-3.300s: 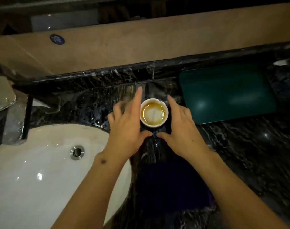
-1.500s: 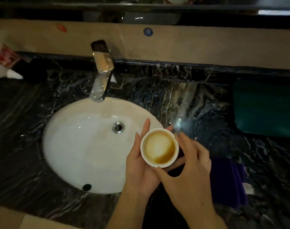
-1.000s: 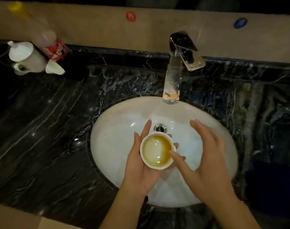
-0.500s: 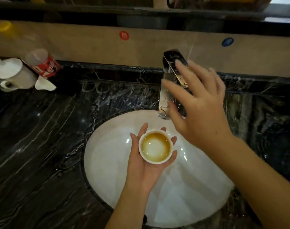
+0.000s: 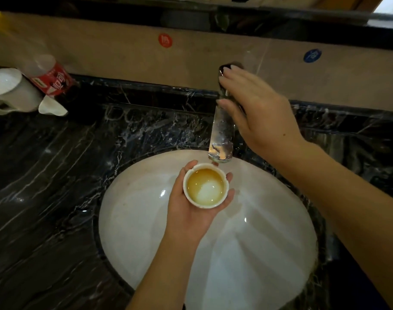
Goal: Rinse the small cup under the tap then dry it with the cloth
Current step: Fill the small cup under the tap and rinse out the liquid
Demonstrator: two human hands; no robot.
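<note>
small cup [image 5: 205, 188] cradled in left hand [image 5: 192, 209], fingers curled round its wall, right hand [image 5: 257, 110] gripping tap [image 5: 221, 139] handle, handle mostly hidden, cloth out of frame

Our left hand [image 5: 192, 209] lies palm up, fingers curled round the small cup [image 5: 205, 185] it cradles. Our right hand [image 5: 256, 110] reaches forward, fingers and thumb closed over the tap handle [image 5: 225, 68], forearm stretched diagonally.

A washroom: an oval white basin [image 5: 146, 231] sunk in black marble counter [image 5: 45, 198] beneath a chrome tap [image 5: 221, 139].
</note>
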